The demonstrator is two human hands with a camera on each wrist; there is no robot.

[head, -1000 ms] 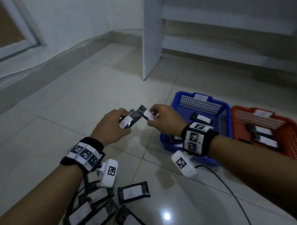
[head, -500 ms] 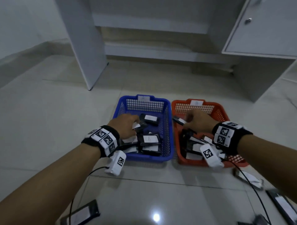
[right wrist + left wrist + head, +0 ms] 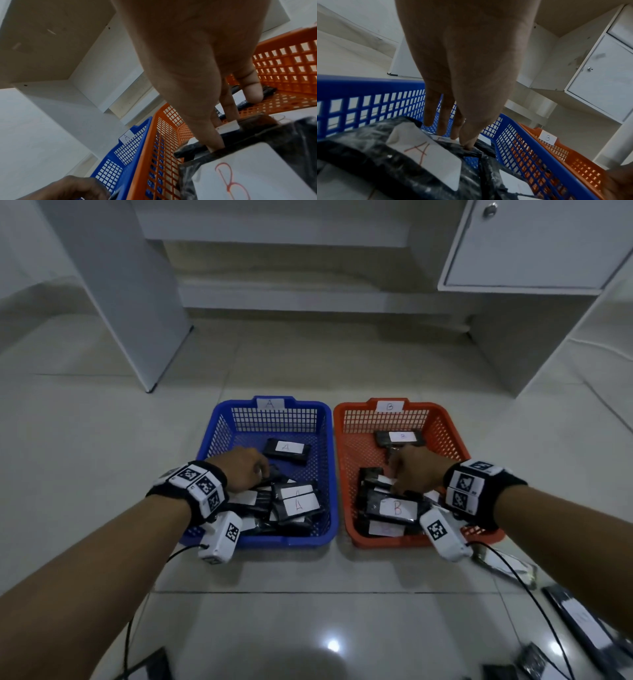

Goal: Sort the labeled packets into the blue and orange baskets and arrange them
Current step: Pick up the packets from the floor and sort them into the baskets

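Observation:
The blue basket (image 3: pixel 308 406), tagged A, stands beside the orange basket (image 3: pixel 346 419), tagged B, on the floor. Both hold black packets with white labels: A packets (image 3: pixel 299 503) in the blue one, B packets (image 3: pixel 395 508) in the orange one. My left hand (image 3: pixel 263 472) reaches into the blue basket, and in the left wrist view its fingertips (image 3: pixel 467 146) pinch the edge of a black packet (image 3: pixel 426 152) marked A. My right hand (image 3: pixel 399 484) is in the orange basket, its straight fingers (image 3: pixel 214 143) pressing down among the B packets (image 3: pixel 240 169).
Several loose packets (image 3: pixel 582 621) lie on the tiled floor at the lower right, and one (image 3: pixel 150 669) at the lower left. A white cabinet (image 3: pixel 531 251) and an upright shelf panel (image 3: pixel 137 302) stand behind the baskets. Wrist-camera cables trail over the floor.
A second ago both hands held packets over the floor left of the baskets. They then moved over the baskets and have sunk lower among the piled packets. The view has swung to centre the baskets.

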